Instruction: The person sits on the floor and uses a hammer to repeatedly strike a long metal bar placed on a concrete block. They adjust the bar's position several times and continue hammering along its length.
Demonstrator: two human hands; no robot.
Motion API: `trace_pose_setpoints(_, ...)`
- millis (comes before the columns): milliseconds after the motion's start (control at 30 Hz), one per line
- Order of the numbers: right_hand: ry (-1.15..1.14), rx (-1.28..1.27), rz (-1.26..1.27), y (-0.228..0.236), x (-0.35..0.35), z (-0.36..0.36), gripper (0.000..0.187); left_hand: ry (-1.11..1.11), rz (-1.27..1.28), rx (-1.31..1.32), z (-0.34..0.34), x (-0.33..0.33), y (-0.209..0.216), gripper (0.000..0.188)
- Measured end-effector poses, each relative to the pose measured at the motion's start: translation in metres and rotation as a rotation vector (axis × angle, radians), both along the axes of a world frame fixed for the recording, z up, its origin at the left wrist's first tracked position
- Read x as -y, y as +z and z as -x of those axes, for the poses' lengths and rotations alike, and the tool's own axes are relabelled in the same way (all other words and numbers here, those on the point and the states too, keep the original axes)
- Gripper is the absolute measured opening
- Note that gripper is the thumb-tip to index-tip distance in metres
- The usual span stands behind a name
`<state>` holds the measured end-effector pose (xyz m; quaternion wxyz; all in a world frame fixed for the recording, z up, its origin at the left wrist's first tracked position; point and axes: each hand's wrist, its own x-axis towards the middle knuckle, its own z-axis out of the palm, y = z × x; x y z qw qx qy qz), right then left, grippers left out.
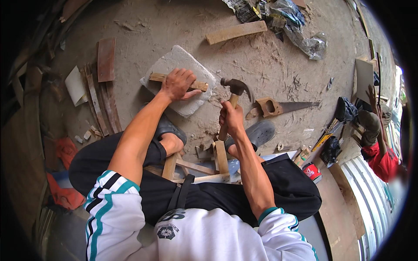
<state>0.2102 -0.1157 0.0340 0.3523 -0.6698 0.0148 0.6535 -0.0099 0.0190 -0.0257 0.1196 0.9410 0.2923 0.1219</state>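
My left hand (177,84) is closed over a short wooden strip (198,85), pressing it onto a pale stone block (177,55). The strip's two ends stick out on either side of the hand. In my right hand (231,116) is a claw hammer (235,87), gripped by its wooden handle. The hammer's dark head is raised just right of the block, apart from the strip. To the right of the hammer, a handsaw (285,107) with a wooden grip lies on the ground.
A wooden frame (198,167) stands between my legs. Loose planks (99,102) lie at left, a wood piece (236,32) and crumpled plastic (300,37) at the far side. A red can (311,172) sits at right. Another person in red (383,162) is at the right edge.
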Motion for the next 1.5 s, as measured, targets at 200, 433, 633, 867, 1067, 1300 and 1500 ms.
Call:
trace_pose_setpoints(200, -0.024, -0.035, 0.053, 0.004, 0.011, 0.004, 0.028, 0.148, 0.155, 0.107, 0.000, 0.011, 0.000, 0.036)
trace_pose_setpoints(433, -0.151, -0.080, -0.046, 0.002, 0.009, 0.010, 0.028, 0.443, 0.124, 0.053, -0.005, 0.002, -0.020, 0.019)
trace_pose_setpoints(633, 0.101, -0.032, 0.065, 0.003, -0.004, 0.038, 0.025, 0.464, 0.089, 0.046, -0.010, 0.003, -0.023, 0.033)
trace_pose_setpoints(867, -0.080, 0.017, -0.006, 0.016, -0.012, 0.044, 0.032, 0.470, 0.095, 0.019, -0.008, 0.002, -0.022, 0.047)
trace_pose_setpoints(1067, 0.032, 0.009, 0.097, 0.003, -0.008, 0.045, 0.025, 0.464, 0.102, 0.017, -0.010, 0.002, -0.019, 0.054)
trace_pose_setpoints(1300, -0.237, 0.034, -0.032, 0.007, -0.014, 0.038, 0.030, 0.447, 0.147, -0.037, -0.008, 0.002, -0.014, 0.056)
trace_pose_setpoints(1500, -0.171, 0.018, 0.041, 0.007, -0.011, 0.067, 0.029, 0.448, 0.144, -0.036, -0.010, -0.003, -0.017, 0.056)
